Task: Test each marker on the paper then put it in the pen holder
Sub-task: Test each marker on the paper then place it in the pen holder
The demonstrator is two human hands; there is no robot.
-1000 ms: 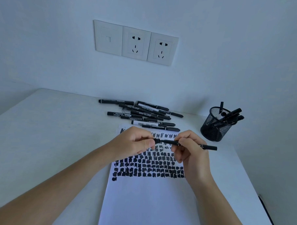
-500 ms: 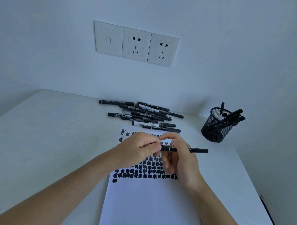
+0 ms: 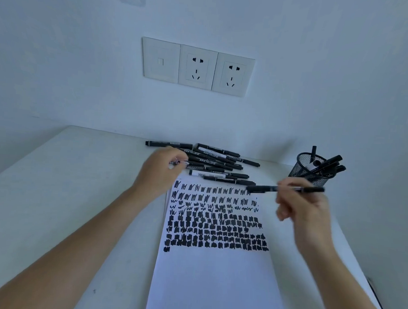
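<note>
A white sheet of paper (image 3: 214, 278) covered in rows of black test marks lies in front of me on the table. My right hand (image 3: 305, 212) holds a capped black marker (image 3: 285, 188) level above the paper's right edge, just in front of the black mesh pen holder (image 3: 308, 171), which has several markers standing in it. A pile of black markers (image 3: 219, 164) lies behind the paper. My left hand (image 3: 161, 170) rests at the pile's left end, its fingers pinched around the tip of a marker there (image 3: 179, 163).
The white table (image 3: 68, 195) meets a white wall with a row of sockets (image 3: 197, 66). The table's right edge runs close beside the paper and the pen holder. A dark cable (image 3: 376, 299) lies at the lower right.
My hands have parted. The right hand carried the capped marker right toward the pen holder. The left hand moved back and left to the pile of markers.
</note>
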